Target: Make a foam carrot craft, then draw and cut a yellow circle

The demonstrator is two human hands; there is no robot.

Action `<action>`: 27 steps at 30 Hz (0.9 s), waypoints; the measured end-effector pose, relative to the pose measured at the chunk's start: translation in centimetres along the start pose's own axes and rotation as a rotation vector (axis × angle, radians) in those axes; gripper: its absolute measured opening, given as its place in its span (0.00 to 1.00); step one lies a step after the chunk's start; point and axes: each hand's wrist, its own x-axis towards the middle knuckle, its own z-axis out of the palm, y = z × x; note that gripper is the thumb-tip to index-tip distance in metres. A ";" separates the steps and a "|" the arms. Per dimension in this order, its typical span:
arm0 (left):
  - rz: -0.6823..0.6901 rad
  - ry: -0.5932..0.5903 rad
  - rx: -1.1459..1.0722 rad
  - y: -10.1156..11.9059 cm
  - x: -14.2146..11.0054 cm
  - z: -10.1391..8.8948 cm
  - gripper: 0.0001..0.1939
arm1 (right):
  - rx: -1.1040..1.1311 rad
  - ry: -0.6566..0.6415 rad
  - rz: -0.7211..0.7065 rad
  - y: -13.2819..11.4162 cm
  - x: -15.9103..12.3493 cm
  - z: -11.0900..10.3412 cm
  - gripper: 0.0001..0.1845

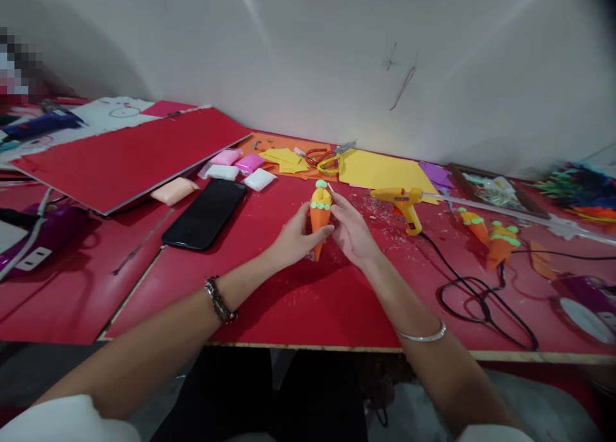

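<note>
Pinching cone (319, 219) in left hand (290, 239), bringing right hand (355, 231) against it, grip unclear; topped, seemingly nearly finished, like cones (501, 248) at three o'clock.

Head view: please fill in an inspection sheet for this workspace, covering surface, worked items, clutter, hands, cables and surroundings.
Surface: red tabletop, with pale shreds scattered near the yellow glue gun.
Worked items: orange cone with yellow and green trim, off the table; two similar pieces lie at right.
Clutter: black phone, small packets, scissors and yellow sheet.
Hands: left hand holds the cone; right hand is beside it, contact unclear.
Cables: black cord looped at right, near the front edge.
Surroundings: pale wall behind; liquid spills, nothing seen.
</note>
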 end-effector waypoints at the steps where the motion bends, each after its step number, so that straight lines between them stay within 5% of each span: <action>1: 0.000 0.013 -0.003 0.0 0.1 -0.1 0.19 | -0.003 0.014 0.012 0.1 0.1 -0.1 0.18; 6: -0.028 0.133 -0.022 0.1 0.6 -0.6 0.15 | -0.249 0.139 0.080 -0.5 0.1 -1.5 0.02; 11: -0.066 0.292 -0.045 0.6 0.8 -0.8 0.10 | -0.684 -0.305 0.164 -1.4 -0.4 -2.6 0.09; 13: -0.096 0.352 -0.081 0.7 0.9 -0.9 0.08 | -0.754 -0.367 0.127 -1.3 -0.6 -2.4 0.07; 17: -0.126 0.443 -0.201 0.6 1.3 -1.3 0.08 | -0.755 -0.284 0.014 -0.4 -0.7 -1.7 0.05; 27: -0.138 0.422 -0.307 0.5 1.5 -1.6 0.06 | -0.551 -0.216 -0.035 0.3 -0.6 -1.1 0.09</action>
